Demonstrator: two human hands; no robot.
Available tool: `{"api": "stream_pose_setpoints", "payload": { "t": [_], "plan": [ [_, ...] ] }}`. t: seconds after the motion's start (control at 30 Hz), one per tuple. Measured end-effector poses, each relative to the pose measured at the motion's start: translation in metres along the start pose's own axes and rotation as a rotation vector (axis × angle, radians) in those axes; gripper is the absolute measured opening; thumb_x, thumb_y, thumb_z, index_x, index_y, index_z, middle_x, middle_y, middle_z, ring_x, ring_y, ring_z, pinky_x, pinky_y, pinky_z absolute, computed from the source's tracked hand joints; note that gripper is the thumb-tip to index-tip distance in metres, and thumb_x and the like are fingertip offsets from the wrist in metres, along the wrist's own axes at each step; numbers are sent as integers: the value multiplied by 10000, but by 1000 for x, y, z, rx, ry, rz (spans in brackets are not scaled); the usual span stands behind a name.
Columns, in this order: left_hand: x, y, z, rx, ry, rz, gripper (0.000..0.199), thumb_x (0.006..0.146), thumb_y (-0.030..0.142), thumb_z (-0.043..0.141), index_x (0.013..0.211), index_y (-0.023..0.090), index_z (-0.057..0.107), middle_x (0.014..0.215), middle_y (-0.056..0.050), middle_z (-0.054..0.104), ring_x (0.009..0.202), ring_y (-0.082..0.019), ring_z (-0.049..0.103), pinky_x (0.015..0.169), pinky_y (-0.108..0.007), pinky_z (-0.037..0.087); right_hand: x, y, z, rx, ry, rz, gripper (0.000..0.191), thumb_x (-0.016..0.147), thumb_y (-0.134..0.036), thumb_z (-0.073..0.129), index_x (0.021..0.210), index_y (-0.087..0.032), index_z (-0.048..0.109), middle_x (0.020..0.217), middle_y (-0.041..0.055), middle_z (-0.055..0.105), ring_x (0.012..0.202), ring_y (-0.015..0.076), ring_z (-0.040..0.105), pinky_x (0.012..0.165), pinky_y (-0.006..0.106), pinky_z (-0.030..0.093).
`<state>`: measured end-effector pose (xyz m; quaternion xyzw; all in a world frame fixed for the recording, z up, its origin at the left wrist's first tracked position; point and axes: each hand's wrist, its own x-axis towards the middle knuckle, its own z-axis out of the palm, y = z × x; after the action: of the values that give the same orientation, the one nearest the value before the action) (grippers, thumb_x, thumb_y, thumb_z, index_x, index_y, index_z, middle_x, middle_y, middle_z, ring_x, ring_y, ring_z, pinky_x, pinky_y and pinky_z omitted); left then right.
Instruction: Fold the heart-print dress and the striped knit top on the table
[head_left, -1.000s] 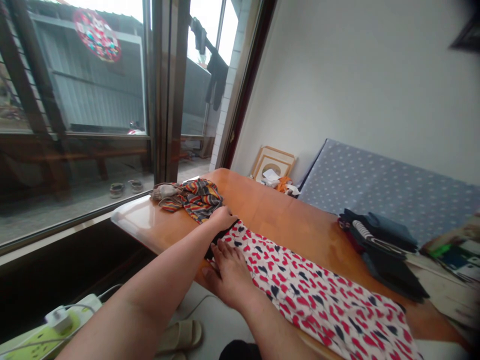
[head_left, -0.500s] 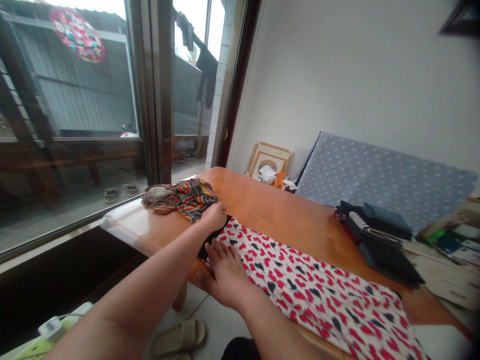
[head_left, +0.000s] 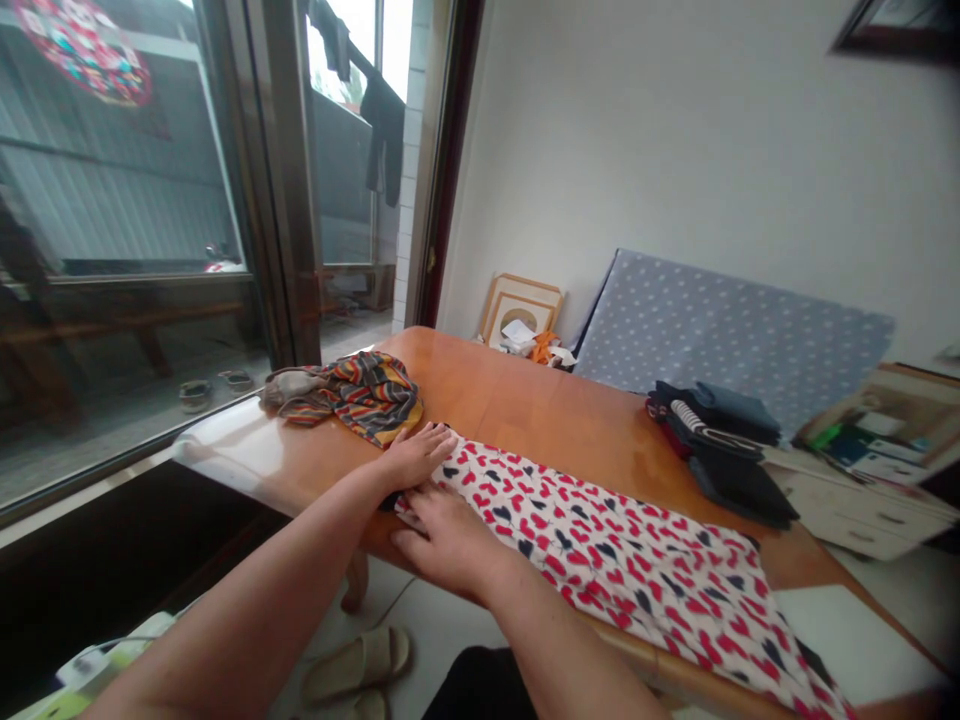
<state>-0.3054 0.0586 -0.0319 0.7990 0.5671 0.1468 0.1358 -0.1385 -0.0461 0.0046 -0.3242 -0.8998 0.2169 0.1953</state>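
Tabletop [head_left: 525, 410], heart-patterned cloth [head_left: 600, 540] under left hand [head_left: 417, 456], right hand [head_left: 448, 535], fingers flattened (black edge [head_left: 389, 501] obscured)

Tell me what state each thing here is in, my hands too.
Left hand, open, palm down
Right hand, open, palm down
Heart-print fabric, spread out, slightly wrinkled
Striped cloth, crumpled
Clothes stack, folded
Slippers, unworn
Drawers, shut
Outdoor garments, hanging
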Motion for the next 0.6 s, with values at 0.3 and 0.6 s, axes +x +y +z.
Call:
{"api": "stream_pose_setpoints", "payload": {
  "t": [0.3,0.6],
  "plan": [
    [-6,11,1,159,18,21,638,1006,633,324,1561,323,373,1666,-99,296,1544,-320,212,1190,-671,73,-90,61,-69,182,462,340,339,972,-437,530,1176,-254,729,1166,56,750,1086,243,682,993,404,501],
    [-40,66,-5,-63,196,217,364,955,436,508,1181,203,672,1233,-110,698,1171,-282,620,1064,-450,424,-222,93,-97,-176,563,518,180,914,-364,575,929,-244,708,968,37,708,906,223,637,833,351,475]
  ]
}}
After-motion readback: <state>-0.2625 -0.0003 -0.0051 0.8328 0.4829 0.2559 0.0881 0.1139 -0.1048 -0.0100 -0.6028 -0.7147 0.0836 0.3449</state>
